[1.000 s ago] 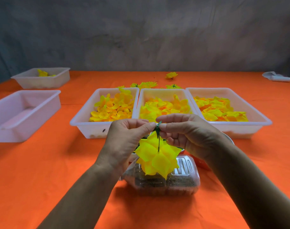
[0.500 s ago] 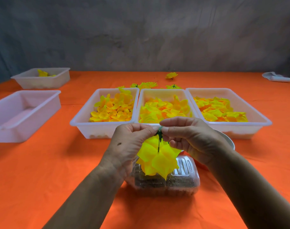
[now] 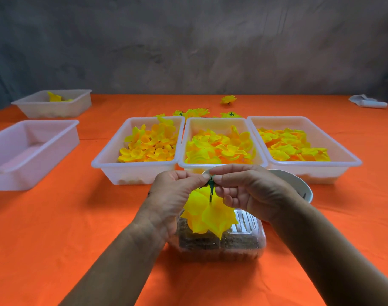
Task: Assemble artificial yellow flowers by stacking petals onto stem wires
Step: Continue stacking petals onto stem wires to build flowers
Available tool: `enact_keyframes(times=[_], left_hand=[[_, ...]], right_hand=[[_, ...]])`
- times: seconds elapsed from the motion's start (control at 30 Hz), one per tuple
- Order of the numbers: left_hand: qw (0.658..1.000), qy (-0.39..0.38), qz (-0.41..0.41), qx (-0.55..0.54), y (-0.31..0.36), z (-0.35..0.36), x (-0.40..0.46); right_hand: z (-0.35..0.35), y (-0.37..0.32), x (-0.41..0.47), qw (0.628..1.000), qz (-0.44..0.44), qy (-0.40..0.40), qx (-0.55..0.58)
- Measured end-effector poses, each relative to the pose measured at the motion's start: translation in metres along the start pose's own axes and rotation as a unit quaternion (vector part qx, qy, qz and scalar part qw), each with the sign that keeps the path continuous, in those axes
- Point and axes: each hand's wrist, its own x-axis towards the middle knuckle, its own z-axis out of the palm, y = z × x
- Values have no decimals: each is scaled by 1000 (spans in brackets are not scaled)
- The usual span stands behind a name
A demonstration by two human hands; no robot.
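Both hands have sunk lower in the frame since a second ago, with the yellow fabric flower on its thin green stem wire (image 3: 210,191) between them. At lower centre sits a clear plastic clamshell box with brown contents (image 3: 243,239) on the orange worktop (image 3: 56,239). Just above it the left hand (image 3: 173,199) and right hand (image 3: 250,191) each pinch the stem's top, petals hanging below. Beyond stand three white plastic trays of loose yellow petals (image 3: 113,160), and finished yellow flowers (image 3: 228,99) lie farther back
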Motion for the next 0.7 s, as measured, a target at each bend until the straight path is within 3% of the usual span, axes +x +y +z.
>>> enact_keyframes(times=[0.27,0.7], left_hand=[[999,-6,-31,-31,-3,-1,3],[996,-26,-80,8,-2,-1,5]], right_hand=[[1,1,1,1000,21,-2,17],[2,5,4,998,48,9,27]])
